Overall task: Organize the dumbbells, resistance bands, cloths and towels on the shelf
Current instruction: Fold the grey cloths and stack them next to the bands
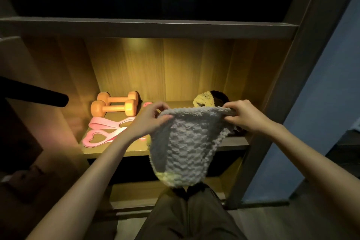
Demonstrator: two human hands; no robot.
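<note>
Left hand (151, 121), right hand (245, 116) pinching fluffy towel (185, 146), lit shelf (109, 151)

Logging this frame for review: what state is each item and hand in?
White towel, hanging unfolded, held up by its top edge before the shelf.
Left hand, pinches its top left corner.
Right hand, pinches its top right corner.
Orange dumbbells, lying side by side on the shelf.
Pink resistance bands, lying flat before the dumbbells.
Yellow cloth, bunched at back right.
Dark cloth, bunched beside it.
</note>
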